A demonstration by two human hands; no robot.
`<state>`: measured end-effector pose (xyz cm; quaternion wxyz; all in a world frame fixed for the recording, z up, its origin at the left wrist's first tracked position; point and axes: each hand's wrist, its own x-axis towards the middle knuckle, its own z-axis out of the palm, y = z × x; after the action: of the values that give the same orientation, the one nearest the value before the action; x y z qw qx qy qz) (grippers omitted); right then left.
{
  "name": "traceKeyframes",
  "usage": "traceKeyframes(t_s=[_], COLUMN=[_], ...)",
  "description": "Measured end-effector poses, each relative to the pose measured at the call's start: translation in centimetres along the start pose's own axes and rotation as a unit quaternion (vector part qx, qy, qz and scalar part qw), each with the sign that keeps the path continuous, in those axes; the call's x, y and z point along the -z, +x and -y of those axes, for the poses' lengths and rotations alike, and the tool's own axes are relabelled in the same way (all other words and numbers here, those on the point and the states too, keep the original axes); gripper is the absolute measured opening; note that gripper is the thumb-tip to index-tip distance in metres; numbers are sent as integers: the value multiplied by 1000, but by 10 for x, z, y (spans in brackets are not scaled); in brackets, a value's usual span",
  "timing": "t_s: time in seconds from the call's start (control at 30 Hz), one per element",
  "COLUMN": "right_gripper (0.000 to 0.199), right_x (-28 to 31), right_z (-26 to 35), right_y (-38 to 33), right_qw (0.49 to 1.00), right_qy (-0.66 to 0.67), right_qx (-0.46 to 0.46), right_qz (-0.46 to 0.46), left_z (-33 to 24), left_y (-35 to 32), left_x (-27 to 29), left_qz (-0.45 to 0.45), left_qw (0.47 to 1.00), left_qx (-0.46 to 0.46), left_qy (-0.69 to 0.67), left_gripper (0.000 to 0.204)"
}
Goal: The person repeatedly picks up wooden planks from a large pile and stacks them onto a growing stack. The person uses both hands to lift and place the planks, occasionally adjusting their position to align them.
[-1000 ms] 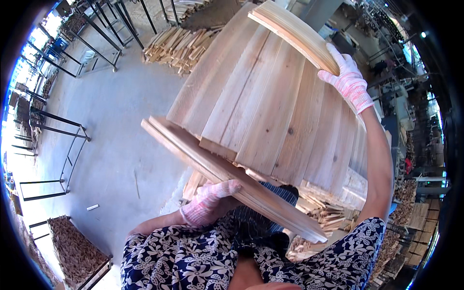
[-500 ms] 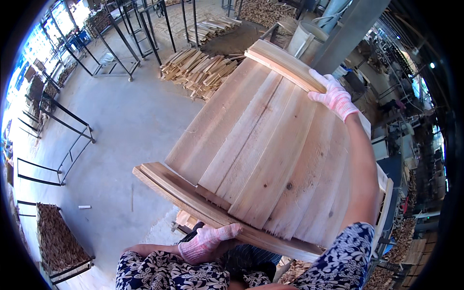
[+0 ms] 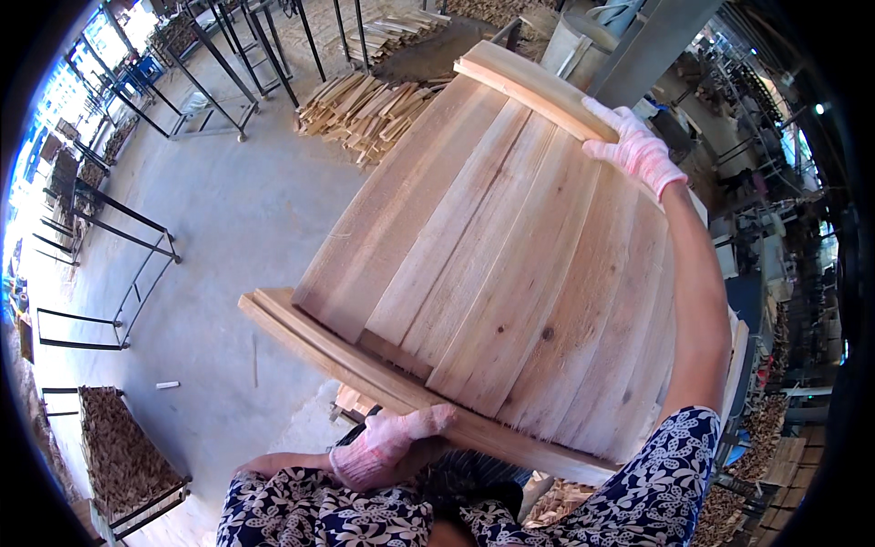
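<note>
Spanning the space between both hands, the slatted wood panel (image 3: 510, 301) is serving as the landmark for all positions. Its planks are lying side by side, and their long axes are running from the panel's near edge to its far edge, leaning rightward at the far end. The near batten (image 3: 337, 351) is following the near edge, crossing the planks; the far batten (image 3: 533, 89) is crossing them at the far edge.

Left hand (image 3: 387, 447): holding the near batten around its middle. The thumb is lying along the upper side, while the other fingers are curling beneath and partly hiding. From these fingers, the panel is extending away toward its far edge.

Right hand (image 3: 638, 150): closing around the right end of the far batten. The thumb is resting on the side facing the planks; the other fingers are bracing the outer side. From these fingers, the panel is lying leftward and back toward its near edge. The right forearm (image 3: 702, 301) is passing over the panel's right side.

Governing relation: the battens are facing each other across the panel, with one hand holding each. The left hand is sitting nearer the near edge, where a dark gap is showing beside the plank ends; the view is not revealing whether those ends are seating fully.
</note>
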<state>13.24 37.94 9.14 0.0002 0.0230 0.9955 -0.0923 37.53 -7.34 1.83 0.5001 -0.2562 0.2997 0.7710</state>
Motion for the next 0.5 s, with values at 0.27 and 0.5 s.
traceKeyframes(t_s=[0.27, 0.5], right_gripper=[70, 67], right_x=[-29, -23], right_z=[26, -31], right_y=[-58, -239], right_qw=[954, 955], right_qy=[-243, -155], right_qx=[46, -175], right_qz=[-170, -181], left_z=[-5, -7], left_y=[-5, -33], left_x=[0, 12], left_qz=[94, 88], left_qw=[986, 996], left_qx=[-64, 0], left_qy=[118, 9], left_gripper=[39, 58])
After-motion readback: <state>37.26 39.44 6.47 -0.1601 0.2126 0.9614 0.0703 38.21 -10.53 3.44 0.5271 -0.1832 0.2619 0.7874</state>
